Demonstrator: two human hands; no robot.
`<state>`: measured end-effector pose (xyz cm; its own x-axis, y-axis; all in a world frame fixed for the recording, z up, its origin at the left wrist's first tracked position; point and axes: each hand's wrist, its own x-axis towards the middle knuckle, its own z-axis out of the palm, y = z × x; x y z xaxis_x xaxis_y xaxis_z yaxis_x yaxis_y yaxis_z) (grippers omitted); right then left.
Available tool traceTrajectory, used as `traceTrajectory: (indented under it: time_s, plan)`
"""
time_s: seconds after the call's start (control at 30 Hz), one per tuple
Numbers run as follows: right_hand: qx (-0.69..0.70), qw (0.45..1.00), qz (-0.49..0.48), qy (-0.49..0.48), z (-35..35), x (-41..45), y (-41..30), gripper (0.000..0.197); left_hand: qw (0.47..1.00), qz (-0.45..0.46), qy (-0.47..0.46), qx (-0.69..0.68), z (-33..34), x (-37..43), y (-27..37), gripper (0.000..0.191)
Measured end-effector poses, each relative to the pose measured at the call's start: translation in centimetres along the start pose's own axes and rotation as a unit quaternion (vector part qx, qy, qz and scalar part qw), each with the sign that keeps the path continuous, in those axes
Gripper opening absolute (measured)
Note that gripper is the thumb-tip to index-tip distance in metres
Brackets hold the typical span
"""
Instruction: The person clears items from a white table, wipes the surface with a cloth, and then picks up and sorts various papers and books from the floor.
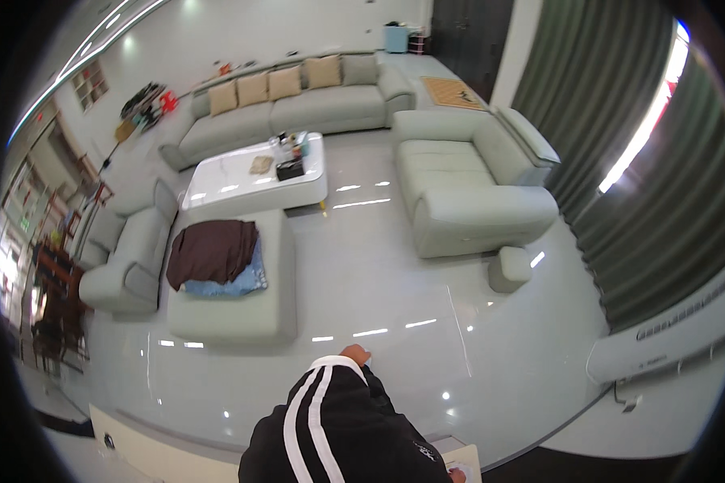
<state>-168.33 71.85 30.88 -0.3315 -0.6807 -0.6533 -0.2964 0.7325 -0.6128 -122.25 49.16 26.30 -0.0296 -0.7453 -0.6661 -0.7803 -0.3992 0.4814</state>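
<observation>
Beyond the white-edged cuff of a black sleeve with white stripes, my left hand is curled around a small pale thing, mostly hidden behind the hand and sleeve. At the bottom edge, right of the black garment, only a small part of my right hand shows, beside a whitish thing on a cream surface. Its fingers are mostly cut off. Farther forward and left, a dark brown folded cloth lies over a blue patterned cloth on a pale grey ottoman.
Glossy floor tiles lie ahead. A white coffee table bears a black box and small items. Around it are a long sofa, a left armchair and a right one. A small stool and a white air conditioner are right.
</observation>
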Motion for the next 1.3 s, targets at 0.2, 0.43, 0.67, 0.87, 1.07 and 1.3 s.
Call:
traceTrajectory:
  time_s: [0.2,0.43,0.67,0.87,1.07,1.3]
  plan:
    - [-0.119,0.987,-0.035,-0.103,5.8,3.4,-10.2,0.027,0.976,-0.095,0.138,-0.137,-1.8,2.9,-10.2,0.042]
    - [-0.205,0.955,-0.102,-0.189,12.6,10.4,-23.2,0.03,0.951,-0.085,0.183,-0.234,-5.8,7.2,-13.0,0.021]
    - [-0.172,0.96,-0.095,-0.201,17.7,20.4,-34.1,0.031,0.968,-0.048,0.216,-0.116,-10.4,5.3,-17.1,0.018]
    - [-0.3,0.911,-0.056,-0.276,20.5,27.0,-38.7,0.036,0.991,-0.067,0.114,-0.021,-6.4,-1.0,-23.3,0.021]
    - [-0.621,0.472,-0.553,-0.293,22.3,47.9,-35.7,0.013,0.986,-0.168,0.018,0.007,-5.0,-3.8,-23.5,0.022]
    - [-0.518,0.74,-0.309,-0.299,37.0,51.7,-59.0,0.025,0.979,-0.162,0.084,-0.09,-24.0,9.6,-20.2,0.025]
